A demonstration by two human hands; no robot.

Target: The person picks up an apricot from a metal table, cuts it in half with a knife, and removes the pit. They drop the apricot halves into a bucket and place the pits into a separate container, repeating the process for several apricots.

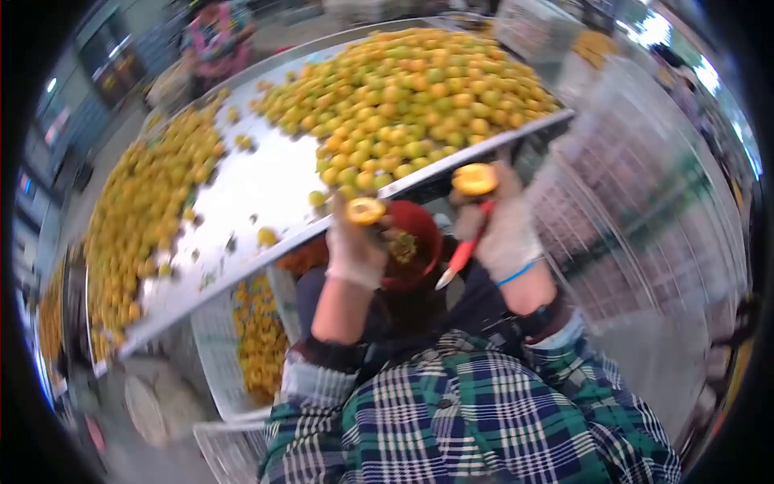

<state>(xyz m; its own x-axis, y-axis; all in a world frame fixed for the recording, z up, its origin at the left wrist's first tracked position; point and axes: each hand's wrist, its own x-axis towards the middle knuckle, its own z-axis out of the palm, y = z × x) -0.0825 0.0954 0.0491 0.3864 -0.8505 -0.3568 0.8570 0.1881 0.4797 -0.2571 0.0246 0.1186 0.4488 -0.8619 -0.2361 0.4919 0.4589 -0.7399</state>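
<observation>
Left fruit half (365, 211) is sitting cut face up at the fingertips of the left hand (355, 250), with the fingers closed round it. Right fruit half (474, 179) is sitting cut face up at the top of the right hand (506, 234), fingers clamped on it. The same hand is also gripping a red-handled knife (461, 256). The handle is running down out of the palm and the blade tip is pointing down and inward, toward the left forearm. Both hands are wearing pale gloves, and a blue band (516, 273) is showing at the right wrist.

A red bowl (421, 230) is sitting between the two grips, just behind the left hand, with scraps inside it. The edge of the metal table (242, 194) is running just beyond both grips. The big fruit heap (411, 89), yellow and green, is lying on it past the right grip. A second fruit heap (145, 210) is lying along its far-left side, well away from the left grip. Loose fruits are scattered on the bare metal between the heaps.

Below the left forearm, a crate (211, 355) is holding more fruit. Wire crates (645, 218) are standing outboard of the right hand. Plaid sleeves (484, 411) are covering both arms up to the elbows.
</observation>
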